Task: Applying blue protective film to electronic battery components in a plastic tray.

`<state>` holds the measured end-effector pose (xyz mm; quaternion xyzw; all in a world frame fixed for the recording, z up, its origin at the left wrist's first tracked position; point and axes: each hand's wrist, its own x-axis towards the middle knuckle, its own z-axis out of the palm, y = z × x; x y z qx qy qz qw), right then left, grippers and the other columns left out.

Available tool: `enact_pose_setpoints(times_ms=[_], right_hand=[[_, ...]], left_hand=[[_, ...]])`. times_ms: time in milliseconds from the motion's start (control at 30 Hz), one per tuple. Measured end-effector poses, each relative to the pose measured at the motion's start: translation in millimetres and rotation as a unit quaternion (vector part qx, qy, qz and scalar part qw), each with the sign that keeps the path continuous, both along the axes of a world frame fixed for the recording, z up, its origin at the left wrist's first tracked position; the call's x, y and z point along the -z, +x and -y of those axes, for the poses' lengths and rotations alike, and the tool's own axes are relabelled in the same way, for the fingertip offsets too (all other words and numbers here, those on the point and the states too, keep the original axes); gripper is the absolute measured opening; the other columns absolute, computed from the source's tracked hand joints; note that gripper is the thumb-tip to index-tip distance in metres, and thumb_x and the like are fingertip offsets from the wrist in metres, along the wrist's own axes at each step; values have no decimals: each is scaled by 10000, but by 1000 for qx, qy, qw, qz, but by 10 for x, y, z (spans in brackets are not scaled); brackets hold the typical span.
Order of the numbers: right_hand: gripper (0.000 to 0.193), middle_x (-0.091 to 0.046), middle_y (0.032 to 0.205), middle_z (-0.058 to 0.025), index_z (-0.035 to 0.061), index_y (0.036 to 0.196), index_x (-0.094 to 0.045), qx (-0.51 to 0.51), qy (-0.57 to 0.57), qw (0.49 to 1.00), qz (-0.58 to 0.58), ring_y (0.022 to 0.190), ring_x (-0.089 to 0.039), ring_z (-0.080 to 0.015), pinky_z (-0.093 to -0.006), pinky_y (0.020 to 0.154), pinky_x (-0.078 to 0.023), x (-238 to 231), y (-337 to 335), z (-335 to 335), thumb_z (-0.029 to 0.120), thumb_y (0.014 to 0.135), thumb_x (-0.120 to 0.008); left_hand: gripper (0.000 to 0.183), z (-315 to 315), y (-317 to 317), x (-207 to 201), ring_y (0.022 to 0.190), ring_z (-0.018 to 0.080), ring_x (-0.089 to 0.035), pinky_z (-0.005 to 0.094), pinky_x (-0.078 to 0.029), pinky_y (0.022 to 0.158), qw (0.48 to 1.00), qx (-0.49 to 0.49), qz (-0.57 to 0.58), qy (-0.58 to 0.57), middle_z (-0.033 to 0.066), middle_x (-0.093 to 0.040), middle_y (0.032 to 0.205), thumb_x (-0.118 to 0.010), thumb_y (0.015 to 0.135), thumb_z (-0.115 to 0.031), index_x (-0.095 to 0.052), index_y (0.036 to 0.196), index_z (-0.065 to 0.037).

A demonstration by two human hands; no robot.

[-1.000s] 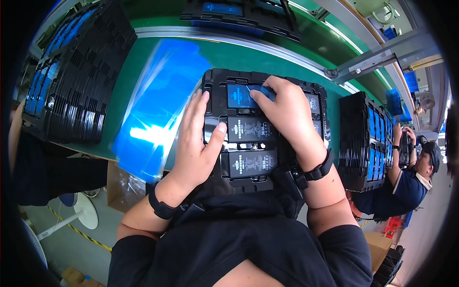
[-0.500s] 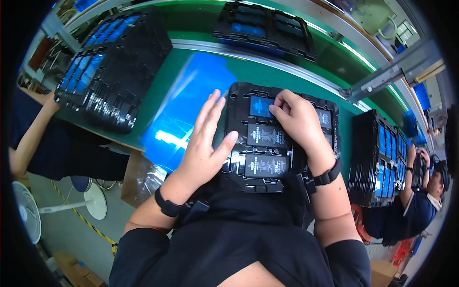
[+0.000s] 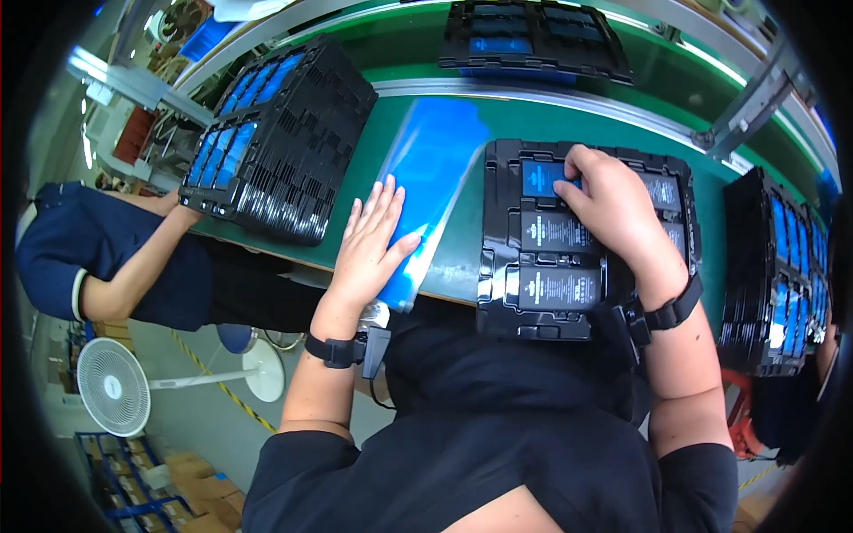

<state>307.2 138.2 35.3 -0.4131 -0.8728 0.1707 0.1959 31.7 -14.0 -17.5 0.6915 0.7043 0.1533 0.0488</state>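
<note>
A black plastic tray (image 3: 499, 240) lies on the green bench in front of me, with flat rectangular batteries in its pockets. One battery at the upper left has a blue face (image 3: 539, 178); a black battery (image 3: 558, 289) sits lower in the same column. My right hand (image 3: 617, 204) is over the tray, fingers curled and thumb against the right end of the blue-faced battery; what it pinches is hidden. Left of the tray, my left hand (image 3: 373, 235) rests with fingers stretched out on the edge of a shiny blue plastic film (image 3: 435, 151), holding nothing.
A tall stack of black trays (image 3: 302, 151) stands at the left, with a person's arm (image 3: 147, 258) against it. Another tray stack (image 3: 769, 275) is at the right. Beyond the metal rail lies a further tray (image 3: 538, 44). A white fan (image 3: 114, 386) stands on the floor.
My left hand has moved from beside the tray onto the blue film, which now looks narrower. My right hand stays at the blue-faced battery. The whole view has swung leftward.
</note>
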Motion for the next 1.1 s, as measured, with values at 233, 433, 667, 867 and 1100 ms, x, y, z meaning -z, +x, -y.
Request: enact_pose_setpoints(times_ms=[233,433,667,867,1100], right_hand=[[235,-629,881,-175,3,916,-567,-5,16,1000,-3,895,-605,-351,-440,779,-485,43,2,-3,173,777,-652],[296,-636,897,-184,-13,981,-583,-13,44,999,-5,894,-616,-349,-435,790,-501,73,25,3,165,758,-661],[291,-636,907,-171,-1,963,-577,-10,80,997,-10,881,-613,-338,-420,771,-507,209,16,33,191,758,-655],[223,-631,838,-157,-2,887,-591,-4,83,996,-33,828,-621,-338,-419,735,-506,170,-3,73,183,774,-644],[259,-592,814,-131,28,915,-565,-146,61,960,-232,799,-598,-326,-406,691,-489,-21,-5,123,248,810,-653]], left_hand=[[533,-92,-35,92,1376,271,-290,425,-164,1131,997,-40,56,38,133,-347,1462,-469,936,-369,-439,1360,-46],[550,-121,30,-83,1378,273,-286,395,-164,1132,996,-42,79,10,170,-353,1451,-508,926,-341,-431,1349,2],[376,-141,71,-187,1252,285,-475,344,-362,1033,977,-103,173,72,204,-549,1269,-583,904,-200,-573,1214,13],[302,-241,240,-412,757,84,-547,236,-449,701,926,-174,235,238,41,-646,860,-554,947,-232,-643,1008,49],[387,-601,853,-747,782,98,-565,244,-463,722,766,-122,555,300,42,-625,874,-448,993,-328,-611,973,22]])
